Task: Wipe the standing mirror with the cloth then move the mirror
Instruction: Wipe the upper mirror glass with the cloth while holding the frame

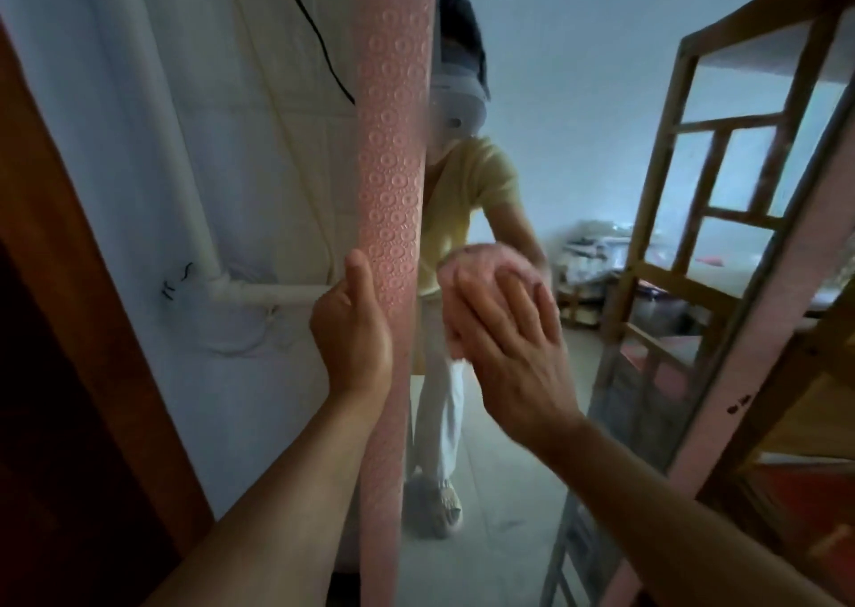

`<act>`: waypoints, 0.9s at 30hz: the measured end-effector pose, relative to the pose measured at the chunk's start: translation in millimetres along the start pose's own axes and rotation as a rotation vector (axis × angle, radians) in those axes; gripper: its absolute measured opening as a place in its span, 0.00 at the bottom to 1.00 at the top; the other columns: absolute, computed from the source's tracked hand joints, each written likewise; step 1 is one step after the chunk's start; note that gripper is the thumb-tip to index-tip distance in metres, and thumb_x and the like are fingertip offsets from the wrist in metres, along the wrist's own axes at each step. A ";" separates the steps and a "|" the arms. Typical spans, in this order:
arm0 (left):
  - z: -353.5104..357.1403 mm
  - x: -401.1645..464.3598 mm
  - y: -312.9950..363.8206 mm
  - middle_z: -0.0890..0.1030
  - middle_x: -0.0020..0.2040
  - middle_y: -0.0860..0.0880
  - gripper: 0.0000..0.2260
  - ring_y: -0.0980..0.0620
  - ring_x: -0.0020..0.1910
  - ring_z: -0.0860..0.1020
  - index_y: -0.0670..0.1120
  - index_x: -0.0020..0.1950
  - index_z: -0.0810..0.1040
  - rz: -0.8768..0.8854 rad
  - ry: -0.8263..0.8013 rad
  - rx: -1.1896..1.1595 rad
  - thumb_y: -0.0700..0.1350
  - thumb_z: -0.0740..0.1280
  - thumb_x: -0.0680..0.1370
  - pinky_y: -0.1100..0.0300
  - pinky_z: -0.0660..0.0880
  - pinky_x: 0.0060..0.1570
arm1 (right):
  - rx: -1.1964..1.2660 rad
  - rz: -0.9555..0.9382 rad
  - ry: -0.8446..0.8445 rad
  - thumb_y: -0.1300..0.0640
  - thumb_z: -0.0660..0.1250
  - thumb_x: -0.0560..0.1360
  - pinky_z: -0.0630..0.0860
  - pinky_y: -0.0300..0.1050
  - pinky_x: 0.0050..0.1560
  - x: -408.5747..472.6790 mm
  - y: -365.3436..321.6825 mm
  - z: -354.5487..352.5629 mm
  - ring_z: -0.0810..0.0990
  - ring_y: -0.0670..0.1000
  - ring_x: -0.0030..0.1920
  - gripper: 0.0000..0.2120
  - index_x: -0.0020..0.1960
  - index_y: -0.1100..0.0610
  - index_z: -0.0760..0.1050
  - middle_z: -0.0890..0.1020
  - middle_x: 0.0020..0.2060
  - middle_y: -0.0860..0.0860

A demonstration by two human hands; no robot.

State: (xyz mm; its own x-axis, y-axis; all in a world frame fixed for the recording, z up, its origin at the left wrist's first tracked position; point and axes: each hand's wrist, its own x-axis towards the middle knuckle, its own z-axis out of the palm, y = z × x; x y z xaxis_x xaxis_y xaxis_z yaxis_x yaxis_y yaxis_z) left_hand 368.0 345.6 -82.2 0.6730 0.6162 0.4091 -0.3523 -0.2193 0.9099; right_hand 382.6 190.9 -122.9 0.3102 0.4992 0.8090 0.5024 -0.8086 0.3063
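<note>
Head view, looking forward and down at a standing mirror [601,190] with a pink embossed frame. Frame's left edge [393,190] runs top to bottom through mid-picture; right edge [763,352] slants down on the right side.

Left hand [351,329]: gripping the frame's left edge from the outer side, thumb up along the pink surface, fingers wrapped behind and out of sight.

Right hand [504,342]: fingers spread and fairly straight, pressing a crumpled pink cloth [481,273] flat against the glass. Cloth shows above and to the left of the fingertips. Some motion blur here.

Glass reflects a person in a yellow top and pale trousers, one arm reaching forward to the cloth. Also reflected: a wooden lattice frame [721,180], pale floor, and a low shelf unit [587,259] far back with small items on it, too blurred to identify.

Left of mirror: white wall with a white pipe [185,190] bending into a horizontal run, a black cable [314,28] hanging above, dark brown wooden panel [60,375] at far left. Right of mirror: more wooden framework [814,412].
</note>
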 end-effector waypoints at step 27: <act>1.9 -38.3 -50.8 0.70 0.27 0.49 0.27 0.53 0.27 0.68 0.44 0.29 0.64 -0.135 0.140 0.065 0.59 0.50 0.80 0.63 0.66 0.30 | -0.018 0.293 0.142 0.59 0.54 0.82 0.42 0.55 0.77 -66.9 -2.7 26.3 0.41 0.54 0.78 0.25 0.76 0.57 0.52 0.55 0.75 0.55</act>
State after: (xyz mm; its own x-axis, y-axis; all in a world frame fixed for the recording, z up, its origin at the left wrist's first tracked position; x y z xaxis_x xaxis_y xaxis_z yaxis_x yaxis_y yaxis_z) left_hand 361.3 331.7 -144.0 0.6126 0.7414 0.2738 -0.2198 -0.1730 0.9601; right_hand 381.7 167.9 -191.1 0.3234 0.1971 0.9255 0.3940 -0.9173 0.0577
